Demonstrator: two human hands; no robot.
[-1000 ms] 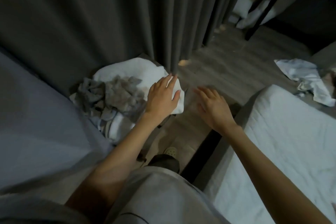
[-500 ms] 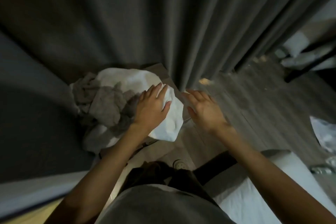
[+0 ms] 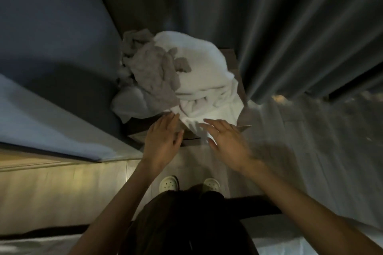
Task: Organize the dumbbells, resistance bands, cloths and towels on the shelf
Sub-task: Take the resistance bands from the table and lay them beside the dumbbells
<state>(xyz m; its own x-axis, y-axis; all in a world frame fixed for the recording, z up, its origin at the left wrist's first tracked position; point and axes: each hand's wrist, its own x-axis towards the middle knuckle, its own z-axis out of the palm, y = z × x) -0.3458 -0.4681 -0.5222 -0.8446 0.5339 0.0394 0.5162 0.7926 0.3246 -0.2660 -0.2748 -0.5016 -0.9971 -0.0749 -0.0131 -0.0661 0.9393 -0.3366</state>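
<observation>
From the head camera, a heap of white towels [image 3: 201, 62] with a crumpled grey cloth [image 3: 153, 72] on its left side sits on top of a brown shelf [image 3: 230, 56], between the bed [image 3: 45, 80] and the dark curtain [image 3: 300, 27]. Both hands reach toward the heap's near edge with fingers straight and holding nothing. The left hand [image 3: 163, 141] has its fingertips at the towel's edge. The blurred right hand [image 3: 227, 142] lies over the overhanging towel corner; whether it touches is unclear. Two pale shoes [image 3: 169, 184] stand on the floor [image 3: 310, 143] below.
</observation>
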